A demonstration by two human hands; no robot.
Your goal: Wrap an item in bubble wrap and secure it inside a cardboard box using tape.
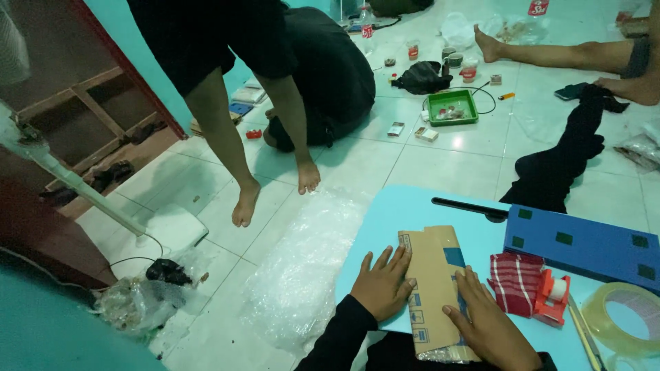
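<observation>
**Both palms flat on the cardboard at the table's near edge**

My left hand (383, 283) lies spread, palm down, on the left side of the folded cardboard piece (433, 292), fingers splayed and gripping nothing. My right hand (487, 323) presses flat on the cardboard's right side, lower in the frame. The two hands are apart, with a strip of brown cardboard between them. The cardboard sits at the bottom centre of the frame on the light blue table (399, 213), and its lower end runs past the table's near edge towards me.

To the right things get tight. A red striped cloth (514, 280) lies just beside my right hand, with a red tape dispenser (552, 297) touching its right side. A roll of clear tape (629, 317) sits at the lower right, and a blue box (584, 244) lines the table's right side above them. A black strip (471, 206) lies along the far edge.

Left of the table's rounded edge, a sheet of bubble wrap (302, 275) is spread over the white tiled floor (440, 161). Beyond it, in the upper left, another person's bare feet (275, 191) stand on the tiles. A green tray (452, 108) sits well apart at upper centre.
</observation>
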